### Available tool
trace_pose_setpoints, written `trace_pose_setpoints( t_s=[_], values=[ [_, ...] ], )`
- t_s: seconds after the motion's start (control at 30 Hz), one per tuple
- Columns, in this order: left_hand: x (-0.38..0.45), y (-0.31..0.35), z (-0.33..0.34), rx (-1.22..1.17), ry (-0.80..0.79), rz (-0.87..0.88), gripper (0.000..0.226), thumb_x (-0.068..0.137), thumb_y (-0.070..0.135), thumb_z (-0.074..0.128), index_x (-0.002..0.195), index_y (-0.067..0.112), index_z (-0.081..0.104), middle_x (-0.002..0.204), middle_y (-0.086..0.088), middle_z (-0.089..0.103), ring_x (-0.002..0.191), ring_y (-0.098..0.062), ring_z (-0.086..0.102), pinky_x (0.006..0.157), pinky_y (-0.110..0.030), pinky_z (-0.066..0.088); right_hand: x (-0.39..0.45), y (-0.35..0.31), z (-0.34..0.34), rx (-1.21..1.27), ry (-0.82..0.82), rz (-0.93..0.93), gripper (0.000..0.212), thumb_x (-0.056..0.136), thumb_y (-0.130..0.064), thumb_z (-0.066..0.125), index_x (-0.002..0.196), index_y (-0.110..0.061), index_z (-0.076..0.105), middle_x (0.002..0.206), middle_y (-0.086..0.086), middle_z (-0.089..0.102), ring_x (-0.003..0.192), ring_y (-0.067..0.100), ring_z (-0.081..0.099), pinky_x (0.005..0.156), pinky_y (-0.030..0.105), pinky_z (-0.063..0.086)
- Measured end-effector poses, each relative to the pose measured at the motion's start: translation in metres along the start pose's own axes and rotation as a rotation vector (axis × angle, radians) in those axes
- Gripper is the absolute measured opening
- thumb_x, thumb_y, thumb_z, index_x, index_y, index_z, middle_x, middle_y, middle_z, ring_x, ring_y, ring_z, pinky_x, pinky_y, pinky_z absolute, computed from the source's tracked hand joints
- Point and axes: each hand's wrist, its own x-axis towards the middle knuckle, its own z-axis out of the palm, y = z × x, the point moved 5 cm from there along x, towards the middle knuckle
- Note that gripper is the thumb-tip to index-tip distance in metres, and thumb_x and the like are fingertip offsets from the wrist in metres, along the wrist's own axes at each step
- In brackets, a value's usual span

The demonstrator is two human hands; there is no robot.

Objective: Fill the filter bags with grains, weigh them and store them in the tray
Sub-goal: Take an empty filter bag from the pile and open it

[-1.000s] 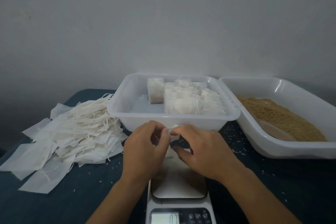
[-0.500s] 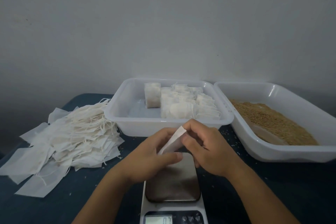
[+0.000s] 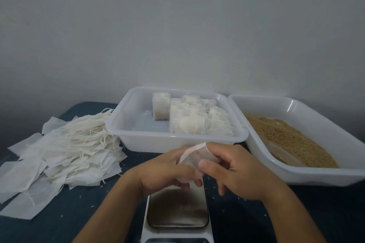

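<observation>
bags left, tray centre, grains right

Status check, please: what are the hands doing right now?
Left hand and right hand both pinch one empty filter bag above the scale. Bag unfilled. Nothing in the way.

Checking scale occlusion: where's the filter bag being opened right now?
Head view, lower centre: the filter bag is held between left hand and right hand, above the scale.

A plain grey wall, dimly lit, rises behind a dark blue table.
</observation>
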Motion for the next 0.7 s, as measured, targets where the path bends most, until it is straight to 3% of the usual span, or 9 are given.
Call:
trace_pose_setpoints(
  t_s=[0.07,0.13,0.27,0.33,0.47,0.53,0.6,0.7],
  values=[
    [-0.002,-0.002,-0.002,0.025,0.009,-0.002,0.048,0.082,0.028,0.072,0.128,0.020,0.063,0.111,-0.005,0.066,0.100,-0.019,0.064,0.083,-0.035,0.052,0.001,-0.008,0.001,-0.100,-0.002,-0.028,0.030,0.100,-0.063,0.050,0.082,-0.041,0.060,0.071,-0.014,0.068,0.058,0.012,0.069,0.058,0.033,0.057],
    [-0.003,0.000,-0.002,0.062,0.013,0.004,0.044,0.085,0.017,0.069,0.128,0.011,0.061,0.110,-0.012,0.065,0.097,-0.018,0.064,0.084,-0.036,0.053,0.003,-0.015,0.001,-0.174,-0.003,-0.053,0.037,0.098,-0.068,0.045,0.082,-0.042,0.066,0.073,-0.010,0.068,0.062,0.015,0.067,0.061,0.043,0.056],
    [-0.001,0.006,0.007,0.324,0.024,0.053,0.026,0.080,0.008,0.064,0.105,0.013,0.064,0.089,0.011,0.063,0.082,-0.003,0.058,0.073,-0.023,0.048,0.001,-0.023,-0.001,-0.248,-0.007,-0.033,0.042,0.096,-0.067,0.048,0.084,-0.031,0.067,0.072,-0.004,0.066,0.064,0.017,0.063,0.064,0.047,0.054],
    [0.001,0.003,0.009,0.386,0.064,0.065,0.018,0.079,0.012,0.066,0.096,0.017,0.063,0.084,0.012,0.060,0.077,-0.003,0.056,0.072,-0.026,0.046,-0.002,-0.026,-0.001,-0.267,-0.012,-0.011,0.041,0.094,-0.069,0.048,0.090,-0.033,0.066,0.072,-0.005,0.067,0.064,0.016,0.064,0.065,0.046,0.055],
    [0.003,0.003,0.010,0.351,0.108,0.142,0.020,0.089,0.004,0.070,0.106,0.013,0.065,0.095,-0.003,0.066,0.086,-0.007,0.061,0.077,-0.025,0.050,-0.006,-0.029,-0.007,-0.294,-0.026,0.027,0.038,0.092,-0.068,0.049,0.111,-0.041,0.068,0.086,-0.016,0.072,0.073,0.009,0.070,0.064,0.028,0.056],
    [0.004,0.004,0.009,0.319,0.148,0.169,0.025,0.086,0.012,0.074,0.108,0.023,0.066,0.092,0.011,0.065,0.085,-0.003,0.060,0.074,-0.019,0.047,-0.011,-0.034,-0.017,-0.345,0.073,0.014,0.036,0.092,-0.068,0.050,0.114,-0.046,0.067,0.094,-0.027,0.070,0.073,0.001,0.070,0.062,0.018,0.055],
    [0.003,0.001,0.005,0.307,0.228,0.162,0.028,0.082,0.027,0.076,0.104,0.041,0.065,0.087,0.022,0.061,0.081,0.001,0.057,0.073,-0.015,0.044,-0.017,-0.035,-0.042,-0.319,0.320,0.004,0.029,0.093,-0.064,0.054,0.114,-0.048,0.067,0.095,-0.029,0.070,0.064,-0.003,0.070,0.060,0.013,0.054],
    [0.002,-0.002,0.002,0.318,0.302,0.148,0.032,0.079,0.037,0.076,0.096,0.056,0.058,0.084,0.029,0.059,0.081,0.004,0.057,0.073,-0.014,0.044,-0.032,-0.007,-0.103,-0.326,0.739,0.174,0.022,0.092,-0.059,0.060,0.109,-0.046,0.063,0.089,-0.020,0.073,0.071,0.000,0.071,0.061,0.020,0.049]
  ],
)
